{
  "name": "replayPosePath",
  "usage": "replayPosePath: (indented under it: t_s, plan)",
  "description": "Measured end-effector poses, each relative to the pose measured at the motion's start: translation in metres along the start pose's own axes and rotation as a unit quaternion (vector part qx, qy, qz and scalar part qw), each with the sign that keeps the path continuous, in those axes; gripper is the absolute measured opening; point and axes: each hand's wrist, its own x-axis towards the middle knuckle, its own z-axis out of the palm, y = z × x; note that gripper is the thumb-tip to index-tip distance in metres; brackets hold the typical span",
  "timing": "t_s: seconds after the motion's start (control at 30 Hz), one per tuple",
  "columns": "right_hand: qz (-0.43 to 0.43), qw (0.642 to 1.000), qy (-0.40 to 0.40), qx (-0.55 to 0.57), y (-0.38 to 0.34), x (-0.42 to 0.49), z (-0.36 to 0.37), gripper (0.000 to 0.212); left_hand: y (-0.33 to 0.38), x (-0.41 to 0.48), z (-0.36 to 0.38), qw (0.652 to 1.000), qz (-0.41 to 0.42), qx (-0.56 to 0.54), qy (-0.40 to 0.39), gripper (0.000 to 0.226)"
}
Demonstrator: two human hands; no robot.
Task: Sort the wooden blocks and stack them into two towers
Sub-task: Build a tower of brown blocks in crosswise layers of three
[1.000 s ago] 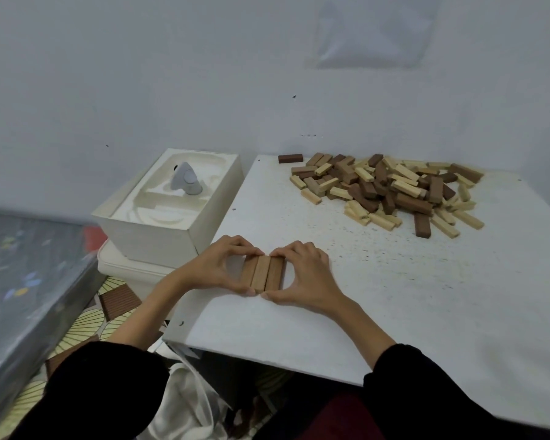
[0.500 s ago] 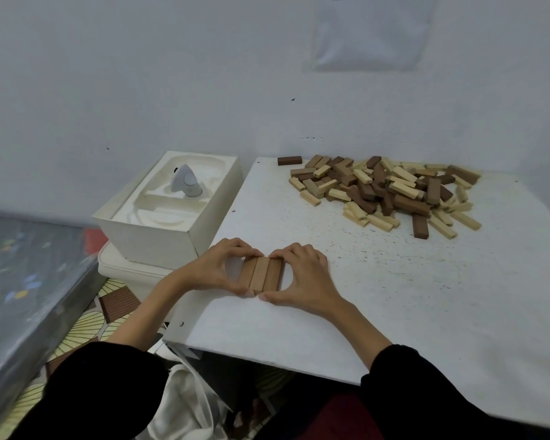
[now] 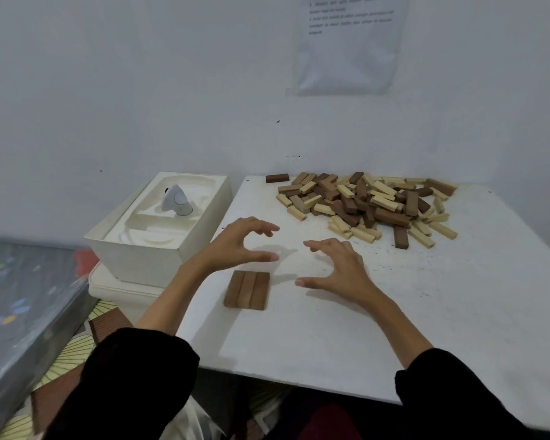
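Observation:
Three brown wooden blocks (image 3: 247,290) lie side by side in a flat row near the front left of the white table (image 3: 426,312). A loose pile of light and dark wooden blocks (image 3: 365,204) covers the far part of the table. My left hand (image 3: 238,242) hovers just beyond the row, fingers loosely curved and holding nothing. My right hand (image 3: 337,268) hovers to the right of the row, fingers spread and empty. Neither hand touches a block.
A white box with a moulded insert and a small grey device (image 3: 159,230) stands left of the table on a white container. A single dark block (image 3: 277,178) lies at the table's far left edge. A sheet of paper (image 3: 346,42) hangs on the wall. The floor is at the left.
Both hands have let go of the three-block row and lifted away toward the pile. The row stays where it was pressed together.

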Motion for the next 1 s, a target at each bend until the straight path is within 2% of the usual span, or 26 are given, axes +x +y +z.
replayPosePath:
  t_s: [0.1, 0.27, 0.4, 0.47, 0.6, 0.67, 0.77, 0.9, 1.0]
  plan:
    - [0.017, 0.998, 0.063, 0.000, 0.021, 0.002, -0.032, 0.067, 0.026, 0.042, 0.013, 0.999, 0.021, 0.016, 0.019, 0.035]
    - [0.065, 0.986, 0.151, -0.013, 0.072, 0.016, -0.074, 0.036, 0.048, 0.102, 0.047, 1.000, 0.002, -0.003, 0.029, 0.030]
    - [0.134, 0.968, 0.201, -0.070, 0.102, 0.035, -0.093, 0.031, 0.049, 0.136, 0.077, 0.998, -0.037, -0.014, 0.051, 0.029]
    - [0.166, 0.958, 0.209, -0.107, 0.110, 0.045, -0.098, 0.037, 0.048, 0.149, 0.089, 0.995, -0.073, -0.022, 0.071, 0.042]
    - [0.189, 0.957, 0.157, -0.156, 0.122, 0.062, -0.093, 0.054, 0.052, 0.163, 0.107, 0.988, -0.116, -0.022, 0.104, 0.065]
    - [0.167, 0.956, 0.147, -0.189, 0.126, 0.065, -0.088, 0.051, 0.053, 0.169, 0.114, 0.987, -0.122, -0.017, 0.101, 0.072]
    - [0.123, 0.962, 0.205, -0.132, 0.128, 0.061, -0.087, 0.034, 0.055, 0.176, 0.123, 0.986, -0.141, 0.035, 0.082, 0.081]
    - [0.082, 0.952, 0.294, -0.041, 0.131, 0.044, -0.087, 0.036, 0.056, 0.180, 0.129, 0.977, -0.155, 0.114, 0.091, 0.086]
    - [0.102, 0.950, 0.292, -0.043, 0.133, 0.028, -0.080, 0.024, 0.057, 0.181, 0.129, 0.971, -0.159, 0.144, 0.102, 0.084]
